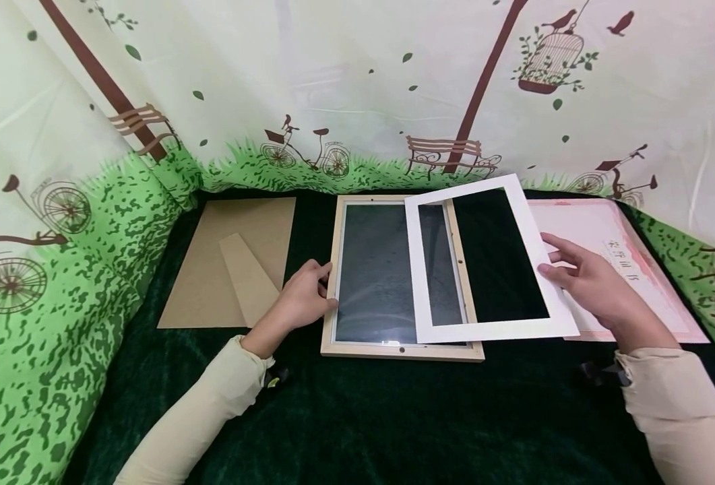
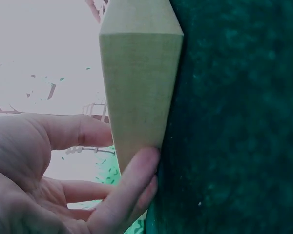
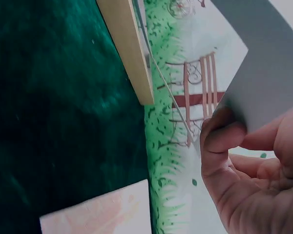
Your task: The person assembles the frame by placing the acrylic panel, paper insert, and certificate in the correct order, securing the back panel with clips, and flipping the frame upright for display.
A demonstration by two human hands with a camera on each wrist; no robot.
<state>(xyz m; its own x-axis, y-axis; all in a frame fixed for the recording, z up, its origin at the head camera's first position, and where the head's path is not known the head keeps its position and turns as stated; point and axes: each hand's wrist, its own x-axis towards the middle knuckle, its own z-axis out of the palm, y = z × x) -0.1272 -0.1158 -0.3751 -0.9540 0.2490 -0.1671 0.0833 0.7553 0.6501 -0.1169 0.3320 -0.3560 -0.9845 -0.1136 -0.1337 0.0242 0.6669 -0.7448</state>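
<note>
On the dark green cloth lies a light wooden picture frame (image 1: pixel 328 337) with a dark clear pane in it. My left hand (image 1: pixel 304 294) holds its left side; in the left wrist view the thumb meets the upper edge and a fingertip (image 2: pixel 145 158) touches the outer side face. My right hand (image 1: pixel 596 283) pinches the right border of a white picture mat (image 1: pixel 484 330) between thumb and fingers. This mat has a rectangular opening and slants over the frame's right half, its right end raised. In the right wrist view the mat (image 3: pixel 273 68) stands clear of the cloth near my fingers.
A brown backing board (image 1: pixel 199 263) with an easel leg (image 1: pixel 244 269) lies left of the frame. To the right is a pink-bordered sheet (image 1: pixel 654 296) with printed characters, partly covered by my right hand. A printed curtain (image 1: pixel 357 74) encloses the back and sides.
</note>
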